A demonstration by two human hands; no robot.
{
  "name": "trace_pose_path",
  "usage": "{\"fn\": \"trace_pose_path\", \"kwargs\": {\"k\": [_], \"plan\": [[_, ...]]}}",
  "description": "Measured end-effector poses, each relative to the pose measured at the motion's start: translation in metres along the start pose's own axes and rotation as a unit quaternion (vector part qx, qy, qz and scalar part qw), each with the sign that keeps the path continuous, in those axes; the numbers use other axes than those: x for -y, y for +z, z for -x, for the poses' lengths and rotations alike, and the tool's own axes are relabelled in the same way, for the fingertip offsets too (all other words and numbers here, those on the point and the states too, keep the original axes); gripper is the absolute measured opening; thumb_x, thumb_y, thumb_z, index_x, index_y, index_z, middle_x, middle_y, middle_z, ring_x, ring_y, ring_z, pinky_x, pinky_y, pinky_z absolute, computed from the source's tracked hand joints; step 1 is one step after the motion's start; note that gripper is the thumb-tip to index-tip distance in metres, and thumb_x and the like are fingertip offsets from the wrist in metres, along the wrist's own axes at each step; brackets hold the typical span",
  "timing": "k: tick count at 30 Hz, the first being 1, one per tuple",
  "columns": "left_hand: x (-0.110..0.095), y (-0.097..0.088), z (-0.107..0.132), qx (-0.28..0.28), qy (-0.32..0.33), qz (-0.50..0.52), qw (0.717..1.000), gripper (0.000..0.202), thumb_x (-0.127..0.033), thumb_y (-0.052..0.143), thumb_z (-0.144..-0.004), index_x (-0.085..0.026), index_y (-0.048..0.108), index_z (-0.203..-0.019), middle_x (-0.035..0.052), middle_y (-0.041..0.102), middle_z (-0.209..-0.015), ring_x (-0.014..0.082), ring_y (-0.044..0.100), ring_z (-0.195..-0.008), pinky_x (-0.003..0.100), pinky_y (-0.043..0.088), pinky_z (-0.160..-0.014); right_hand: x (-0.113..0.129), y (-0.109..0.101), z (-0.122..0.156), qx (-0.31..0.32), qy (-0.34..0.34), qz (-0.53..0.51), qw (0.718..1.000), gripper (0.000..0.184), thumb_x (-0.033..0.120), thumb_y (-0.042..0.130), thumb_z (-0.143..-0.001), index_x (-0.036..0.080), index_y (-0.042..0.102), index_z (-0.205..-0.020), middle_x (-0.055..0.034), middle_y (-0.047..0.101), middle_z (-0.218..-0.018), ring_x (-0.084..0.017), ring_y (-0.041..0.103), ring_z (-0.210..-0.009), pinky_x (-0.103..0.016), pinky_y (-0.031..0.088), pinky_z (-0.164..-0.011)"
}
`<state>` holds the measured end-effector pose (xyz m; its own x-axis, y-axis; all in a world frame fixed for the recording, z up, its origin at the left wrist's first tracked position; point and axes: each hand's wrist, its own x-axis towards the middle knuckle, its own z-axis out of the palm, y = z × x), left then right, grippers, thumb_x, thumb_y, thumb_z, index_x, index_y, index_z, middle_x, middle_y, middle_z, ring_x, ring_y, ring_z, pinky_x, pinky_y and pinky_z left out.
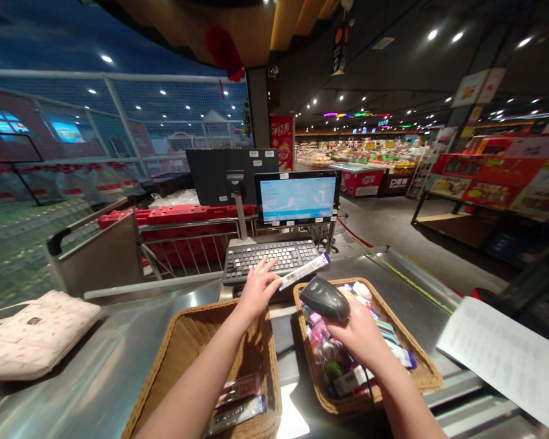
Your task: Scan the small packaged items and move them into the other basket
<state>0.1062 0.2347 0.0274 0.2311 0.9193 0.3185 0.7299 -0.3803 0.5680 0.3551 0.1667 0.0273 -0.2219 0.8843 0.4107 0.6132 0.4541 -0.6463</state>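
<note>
My left hand (258, 289) pinches one end of a long white packet (304, 271) and holds it out over the keyboard (271, 258). My right hand (359, 334) grips a black barcode scanner (326, 298), its head turned toward the packet, above the right wicker basket (423, 366). That basket is full of small packaged goods (336, 360). The left wicker basket (174, 341) lies under my left forearm and holds a few flat packets (238, 402) at its near end.
A lit screen (297, 198) stands behind the keyboard on the steel checkout counter (96, 378). A pale pink bag (32, 332) lies at the left. A printed sheet (507, 353) sits at the right. Shop shelves (498, 183) line the aisle beyond.
</note>
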Motion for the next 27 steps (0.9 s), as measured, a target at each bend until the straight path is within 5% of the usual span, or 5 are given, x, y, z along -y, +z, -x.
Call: {"fn": "trace_pose_path", "kwargs": {"k": [14,27], "plan": [[0.000,-0.002,0.006,0.004,-0.011,0.005,1.000,0.027,-0.035,0.050,-0.089,-0.023,0.070,-0.075,0.0033,0.046,-0.149,0.0316,0.024,-0.147,0.061,0.018,-0.116,-0.001,0.001,0.000,-0.003,0.009,0.001,1.000,0.028,0.019,0.058,-0.072,0.017,0.065,-0.099,-0.0108,0.068,-0.099,-0.029,0.061,-0.099,-0.042,0.050,-0.084],[0.021,-0.012,0.027,0.003,-0.029,-0.005,1.000,0.029,-0.038,0.048,-0.090,-0.024,0.070,-0.079,0.0027,0.047,-0.149,0.0311,0.025,-0.147,0.063,0.018,-0.116,0.010,0.008,-0.003,0.012,-0.010,0.002,1.000,0.032,0.018,0.060,-0.073,0.020,0.066,-0.105,-0.0086,0.071,-0.100,-0.029,0.064,-0.100,-0.042,0.051,-0.085]]}}
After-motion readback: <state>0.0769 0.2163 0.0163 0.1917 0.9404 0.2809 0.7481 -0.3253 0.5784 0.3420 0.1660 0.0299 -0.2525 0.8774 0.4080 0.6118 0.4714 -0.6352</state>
